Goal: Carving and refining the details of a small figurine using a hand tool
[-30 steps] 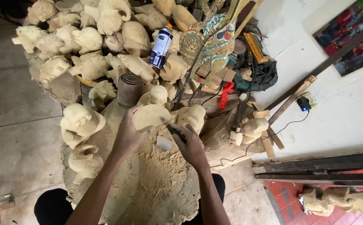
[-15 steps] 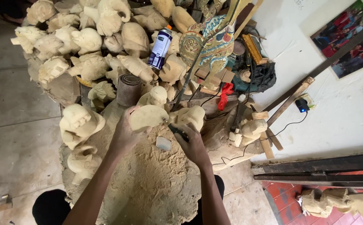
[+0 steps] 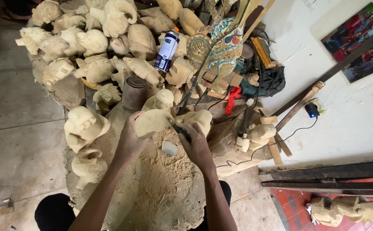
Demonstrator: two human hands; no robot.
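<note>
Carving work is shown at the top of a mound of sawdust (image 3: pixel 160 188), where a pale, rounded wooden carving (image 3: pixel 152 122) is gripped by the left hand (image 3: pixel 128 141), the fingers being curled tight around its left side. A dark-handled tool (image 3: pixel 180 130) is held in the closed right hand (image 3: pixel 197 145) and is pressed against the carving's right edge. A small pale offcut (image 3: pixel 169 148) lies on the dust just below, between the two hands.

For a cut like this to go well, the carving should probably be kept braced firmly against the mound, and the tool guided in short, shallow strokes away from the gripping fingers (a slip toward the left hand looks like the main risk). The blade itself is hidden by the right hand, so its shape and the direction of its edge cannot be told. The underside of the carving is also out of sight.

Unfinished wooden figures (image 3: pixel 86 124) are heaped around, a spray can (image 3: pixel 167 50) stands among them, and a roll of sandpaper (image 3: pixel 134 92) is set just behind the work.
</note>
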